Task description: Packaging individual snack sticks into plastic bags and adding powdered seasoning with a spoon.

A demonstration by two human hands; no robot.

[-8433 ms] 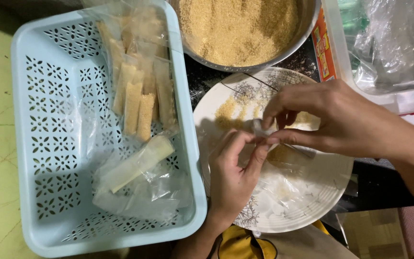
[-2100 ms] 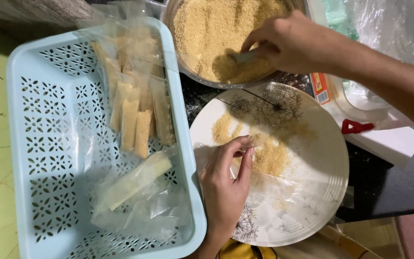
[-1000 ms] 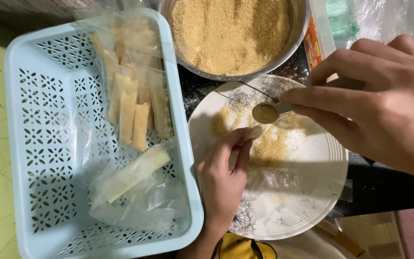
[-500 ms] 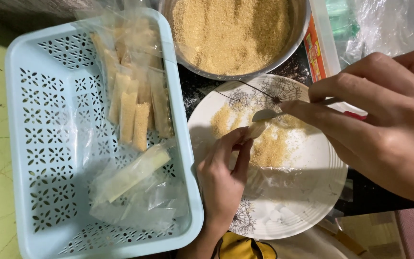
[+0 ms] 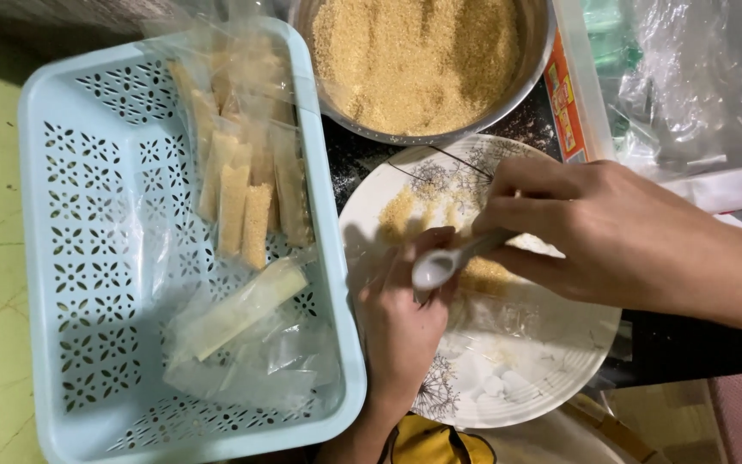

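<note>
Working over a dandelion-patterned plate, left the pale blue perforated basket untouched at far left, its slim filled sachets of golden-brown granules stacked toward the far end and a heap of empty clear sleeves nearer. Kept the left hand over the plate's near-left part, just right of the basket wall, thumb and fingers curled nearly shut. Appeared to pinch a thin clear sleeve there, as a second before, though could barely make out the film under the spoon. Brought the small pale spoon down from its raised, loaded position of a second earlier and laid its bowl across the left fingertips, turned up and looking empty. Judged from that: scoop tipped out at the sleeve's mouth, one more measure likely delivered, sleeve not yet closed. Held the spoon's handle in the right hand, fingers closed round it in a light pinch, the hand lower and farther from the camera than half a second before. Showed loose spilled granules on the plate beyond the hands; could not tell whether any more had fallen. Left the steel bowl of granules at top centre and the clear plastic container at far right as before.
</note>
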